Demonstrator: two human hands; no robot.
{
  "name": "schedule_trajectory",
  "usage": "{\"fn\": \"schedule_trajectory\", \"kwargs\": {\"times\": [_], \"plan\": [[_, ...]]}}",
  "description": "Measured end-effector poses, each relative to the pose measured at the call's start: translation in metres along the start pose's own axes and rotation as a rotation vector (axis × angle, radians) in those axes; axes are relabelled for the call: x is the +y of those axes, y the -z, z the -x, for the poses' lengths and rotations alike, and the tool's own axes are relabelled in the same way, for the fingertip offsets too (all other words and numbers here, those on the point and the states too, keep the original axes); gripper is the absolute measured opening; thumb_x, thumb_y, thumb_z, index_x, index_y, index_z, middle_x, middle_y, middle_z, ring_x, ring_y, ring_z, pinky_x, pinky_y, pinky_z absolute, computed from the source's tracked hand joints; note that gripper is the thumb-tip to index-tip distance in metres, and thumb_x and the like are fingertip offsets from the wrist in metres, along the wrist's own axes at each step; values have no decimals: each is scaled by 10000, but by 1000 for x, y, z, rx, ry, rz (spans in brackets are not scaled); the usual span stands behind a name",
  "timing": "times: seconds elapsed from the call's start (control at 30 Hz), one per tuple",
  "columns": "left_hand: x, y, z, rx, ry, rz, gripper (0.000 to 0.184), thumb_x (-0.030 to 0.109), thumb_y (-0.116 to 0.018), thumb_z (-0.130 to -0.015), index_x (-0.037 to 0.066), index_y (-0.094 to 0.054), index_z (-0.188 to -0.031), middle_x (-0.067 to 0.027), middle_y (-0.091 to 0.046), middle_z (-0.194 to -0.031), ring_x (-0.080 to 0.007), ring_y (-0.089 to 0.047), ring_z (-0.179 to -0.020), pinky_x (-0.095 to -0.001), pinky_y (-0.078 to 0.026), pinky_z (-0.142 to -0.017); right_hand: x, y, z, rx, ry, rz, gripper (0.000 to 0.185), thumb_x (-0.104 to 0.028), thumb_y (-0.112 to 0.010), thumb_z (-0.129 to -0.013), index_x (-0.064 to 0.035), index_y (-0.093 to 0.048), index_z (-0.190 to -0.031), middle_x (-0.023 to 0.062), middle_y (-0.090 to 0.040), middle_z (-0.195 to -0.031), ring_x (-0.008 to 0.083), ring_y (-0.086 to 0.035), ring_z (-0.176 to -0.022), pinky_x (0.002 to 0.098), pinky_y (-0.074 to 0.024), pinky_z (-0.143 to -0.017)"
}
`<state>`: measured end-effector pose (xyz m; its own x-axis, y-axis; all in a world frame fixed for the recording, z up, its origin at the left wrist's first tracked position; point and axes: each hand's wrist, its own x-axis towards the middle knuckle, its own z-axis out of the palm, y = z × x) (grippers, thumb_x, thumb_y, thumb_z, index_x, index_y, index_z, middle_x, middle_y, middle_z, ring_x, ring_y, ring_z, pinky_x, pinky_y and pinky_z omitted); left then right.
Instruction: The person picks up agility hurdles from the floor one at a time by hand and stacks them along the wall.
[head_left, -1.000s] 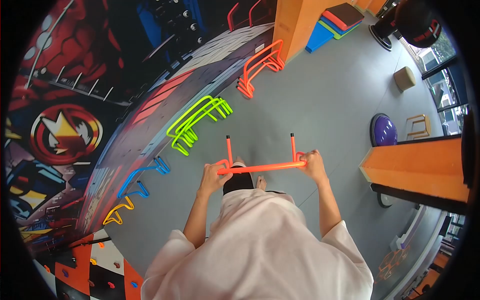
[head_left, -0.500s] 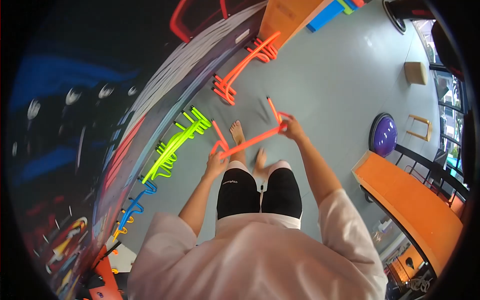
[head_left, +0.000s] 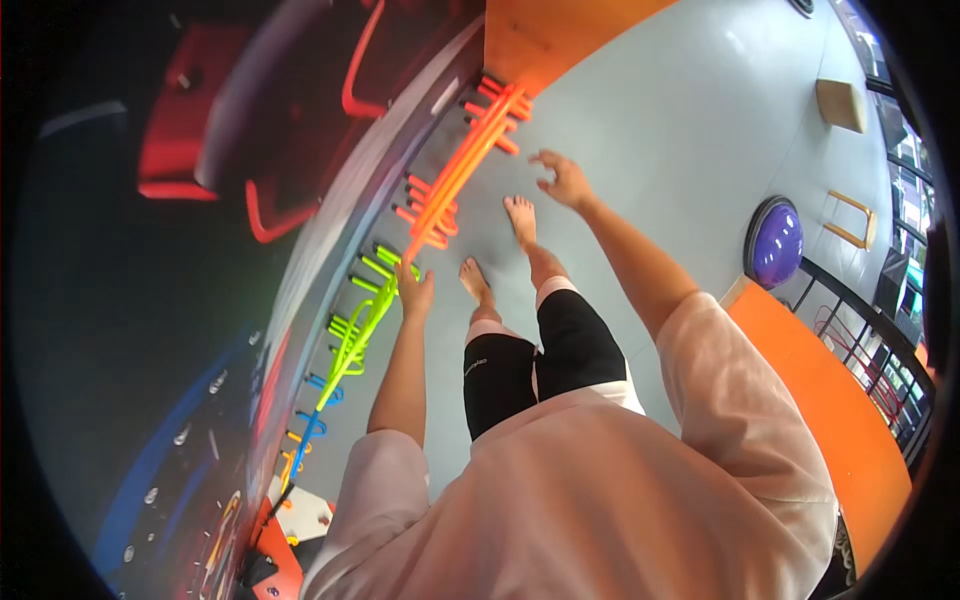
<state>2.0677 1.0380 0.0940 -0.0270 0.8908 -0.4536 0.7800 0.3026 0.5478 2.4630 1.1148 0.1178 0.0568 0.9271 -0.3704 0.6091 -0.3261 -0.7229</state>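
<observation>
Along the wall stand several orange-red training hurdles point(head_left: 460, 175), nested together with their black-tipped feet toward the wall. My left hand point(head_left: 415, 292) is at the near end of these hurdles, thumb and fingers apart; whether its fingertips still touch the bar is hard to tell. Just beside it are nested lime-green hurdles point(head_left: 360, 330). My right hand point(head_left: 565, 183) is in the air to the right of the orange-red hurdles, fingers spread and holding nothing.
Blue hurdles point(head_left: 312, 424) and yellow-orange ones point(head_left: 292, 462) continue the row along the mural wall. An orange panel point(head_left: 570, 40) is ahead. To the right are a purple balance dome point(head_left: 777, 243), a beige block point(head_left: 841, 106), a wooden frame point(head_left: 851, 220) and an orange bench-like surface point(head_left: 810, 390).
The orange-red hurdle that both hands held is now with the others by the wall. Both hands have come off its middle, and my body has shifted closer to the row.
</observation>
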Motion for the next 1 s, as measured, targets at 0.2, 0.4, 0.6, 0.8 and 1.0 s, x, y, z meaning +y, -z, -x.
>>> {"fn": "schedule_trajectory", "kwargs": {"times": [0.2,0.4,0.6,0.8,1.0], "plan": [[46,38,13,-34,-72,48,610,176,-712,-788,20,-496,-1336,-272,-521,-1290,-436,-452,-1254,-494,-351,-1073,22,63,94,-124,-245,18,412,-42,-720,-720,-122,-700,-1123,85,-714,-1114,250,-714,-816,348,-575,-758],[63,35,-29,-534,-152,158,292,256,-606,-913,15,-663,-1069,-151,-711,-968,-268,-682,-896,-398,-529,-834,6,83,218,125,-198,-236,331,-163,-728,-794,-86,-713,-1116,80,-734,-1067,190,-700,-965,353,-554,-876],[198,70,-8,-989,-190,83,197,225,-575,-953,59,-649,-1028,-64,-699,-905,-170,-678,-789,-327,-547,-583,-96,108,371,661,-353,-448,233,-191,-688,-861,-84,-713,-1066,70,-743,-974,173,-706,-872,319,-559,-798],[243,38,13,-1139,-497,-190,194,233,-583,-933,75,-637,-1031,-64,-687,-843,-175,-673,-718,-311,-516,-555,-139,35,525,1050,-501,-510,210,-209,-681,-879,-65,-716,-1028,64,-741,-940,159,-699,-852,304,-548,-800],[282,-15,100,-1326,-663,-350,226,208,-615,-936,1,-644,-1022,-99,-706,-855,-155,-671,-687,-281,-524,-555,-203,-77,645,1438,-691,-692,175,-187,-656,-919,-46,-718,-1002,45,-724,-908,126,-678,-836,286,-541,-786]]}}
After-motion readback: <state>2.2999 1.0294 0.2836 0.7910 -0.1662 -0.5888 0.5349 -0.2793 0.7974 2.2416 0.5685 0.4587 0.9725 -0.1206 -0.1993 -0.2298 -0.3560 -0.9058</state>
